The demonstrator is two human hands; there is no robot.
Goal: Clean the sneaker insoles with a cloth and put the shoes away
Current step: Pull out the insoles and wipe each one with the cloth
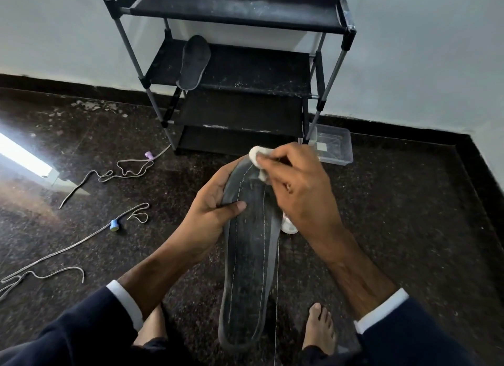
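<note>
The left hand (215, 210) grips a dark insole (252, 256) by its side, thumb across the top, while the right hand (300, 185) pinches a white cloth (257, 158) against its toe end. A second insole (194, 62) lies at the left edge of the shoe rack's (272, 73) middle shelf. Cleaning looks about midway; no sneakers are visible, and loose laces (128, 169) lie on the floor (409, 229), so reassembly and storing seemingly remain.

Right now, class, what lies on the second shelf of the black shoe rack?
A single dark insole lies on the second shelf of the shoe rack, its near end overhanging the front edge. Nothing else shows there; the shelf's back is partly covered by the top shelf.
</note>
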